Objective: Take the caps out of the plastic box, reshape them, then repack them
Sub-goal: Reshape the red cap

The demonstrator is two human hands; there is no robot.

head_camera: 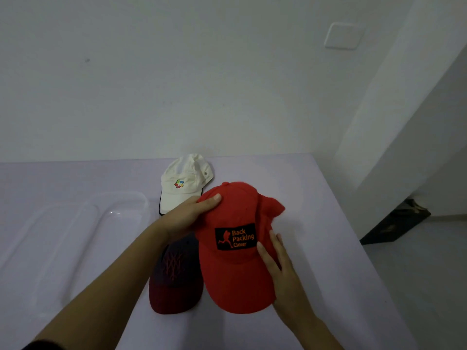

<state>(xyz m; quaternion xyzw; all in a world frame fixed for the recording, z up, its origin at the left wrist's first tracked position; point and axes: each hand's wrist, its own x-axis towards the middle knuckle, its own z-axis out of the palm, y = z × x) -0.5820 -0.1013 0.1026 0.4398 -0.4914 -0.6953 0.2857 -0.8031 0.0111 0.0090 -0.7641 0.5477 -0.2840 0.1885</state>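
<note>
Red cap (233, 251) at centre of table (328, 223), black patch reading "Back Packing Gear" facing up, brim toward 6 o'clock. Left hand (188, 215) grasping crown at 10 o'clock, thumb on top. Right hand (280, 271) gripping side and brim edge at 3 o'clock, fingers along fabric. Dark cap (174, 276) flat at 8 o'clock, partly under red one. White cap (185, 184) at 11 o'clock, apart. Clear plastic box (118, 210) at 9 o'clock, near table's left side.
</note>
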